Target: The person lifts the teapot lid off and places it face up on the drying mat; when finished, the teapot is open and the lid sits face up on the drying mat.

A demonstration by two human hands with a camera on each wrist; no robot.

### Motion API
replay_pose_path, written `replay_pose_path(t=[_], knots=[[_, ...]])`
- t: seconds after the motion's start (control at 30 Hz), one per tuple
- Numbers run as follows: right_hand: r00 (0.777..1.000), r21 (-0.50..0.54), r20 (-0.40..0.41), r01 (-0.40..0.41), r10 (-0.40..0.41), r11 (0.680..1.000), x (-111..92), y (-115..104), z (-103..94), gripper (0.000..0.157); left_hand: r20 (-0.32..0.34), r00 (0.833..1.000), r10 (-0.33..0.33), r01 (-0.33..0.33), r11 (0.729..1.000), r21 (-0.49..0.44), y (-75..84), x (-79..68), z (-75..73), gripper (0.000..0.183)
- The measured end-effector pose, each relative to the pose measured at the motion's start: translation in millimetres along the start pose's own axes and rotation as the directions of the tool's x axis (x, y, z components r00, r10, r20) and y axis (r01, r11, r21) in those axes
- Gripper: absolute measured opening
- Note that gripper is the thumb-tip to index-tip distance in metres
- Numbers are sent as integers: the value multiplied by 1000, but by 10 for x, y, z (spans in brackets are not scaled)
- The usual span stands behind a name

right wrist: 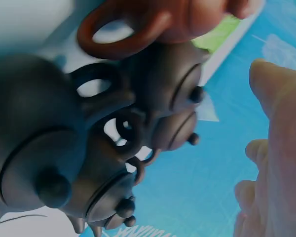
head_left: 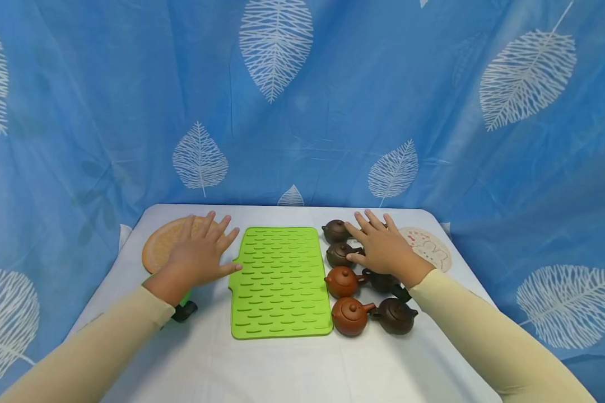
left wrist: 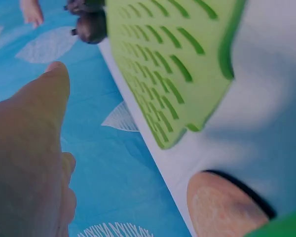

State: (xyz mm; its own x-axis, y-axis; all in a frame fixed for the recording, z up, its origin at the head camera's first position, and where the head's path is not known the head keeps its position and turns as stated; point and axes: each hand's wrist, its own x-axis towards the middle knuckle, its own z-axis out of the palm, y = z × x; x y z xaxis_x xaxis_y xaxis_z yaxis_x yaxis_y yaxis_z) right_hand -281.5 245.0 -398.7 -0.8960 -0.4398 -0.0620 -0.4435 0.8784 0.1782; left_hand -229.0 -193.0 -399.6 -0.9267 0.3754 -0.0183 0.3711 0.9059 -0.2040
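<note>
My left hand (head_left: 198, 254) hovers with its fingers spread, between a round orange-slice-patterned mat (head_left: 157, 246) and a ridged lime-green mat (head_left: 282, 285). It holds nothing. Over on the right, my other hand (head_left: 383, 249) is also spread out and bare, above a group of small clay teapots. Two are reddish-brown: one teapot (head_left: 350, 316) in front and another teapot (head_left: 341, 281) behind it. Several are dark brown, such as the teapot (head_left: 395, 316) at the front right and the teapot (right wrist: 34, 133) close to the right wrist camera. My right hand hides part of the group.
A green object with a black part (head_left: 184, 311) is mostly hidden under my left forearm. A round rabbit-patterned mat (head_left: 428, 249) lies behind the right wrist. The white table (head_left: 262, 369) ends at a blue leaf-print curtain (head_left: 333, 112).
</note>
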Motion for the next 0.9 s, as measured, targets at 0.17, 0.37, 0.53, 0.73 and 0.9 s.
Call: replay_pose_path(t=[0.17, 0.37, 0.53, 0.73, 0.9], knots=[[1000, 196, -12, -12, 14, 980, -158, -86, -70, 85, 10, 1000, -11, 13, 984, -177, 131, -70, 19, 91], [999, 383, -14, -40, 50, 923, -332, -192, -132, 78, 13, 1000, 25, -17, 897, -441, 335, -139, 6, 90], [995, 460, -96, 16, 32, 888, -472, -261, -96, 69, 14, 1000, 1, 8, 795, -607, 419, -188, 65, 88], [989, 588, -145, 57, 36, 807, -696, -400, 71, 57, 59, 998, 29, 31, 594, -804, 494, -262, 333, 86], [986, 651, -154, 50, 68, 758, -801, -557, 161, 51, 67, 997, -28, 71, 571, -818, 475, -229, 518, 87]])
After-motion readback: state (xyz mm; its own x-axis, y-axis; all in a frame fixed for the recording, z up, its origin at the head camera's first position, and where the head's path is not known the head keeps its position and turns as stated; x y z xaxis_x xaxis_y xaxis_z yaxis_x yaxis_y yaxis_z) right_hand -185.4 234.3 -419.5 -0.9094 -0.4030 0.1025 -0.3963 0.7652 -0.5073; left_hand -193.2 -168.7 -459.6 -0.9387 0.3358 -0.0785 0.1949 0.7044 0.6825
